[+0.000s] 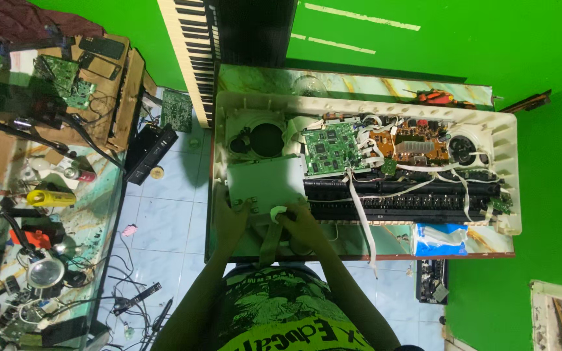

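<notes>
Both hands at near edge of opened keyboard casing (pixel 365 107) on worktop (pixel 391 237): left hand (pixel 231 218) fingers curled onto grey panel (pixel 265 182); right hand (pixel 300 221) fingers clamped on white knob (pixel 278 212).

Cream keyboard shell (pixel 508 130) — green circuit board (pixel 330 148) (orange one (pixel 409 146) beside), green walls (pixel 541 39).

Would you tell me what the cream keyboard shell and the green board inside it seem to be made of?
The shell looks like moulded plastic, matt cream, judging by its ribbed rim. The green board appears to be a laminate circuit board, glossy green with dark chips. Both hands, left and right, rest at a pale grey panel.
</notes>
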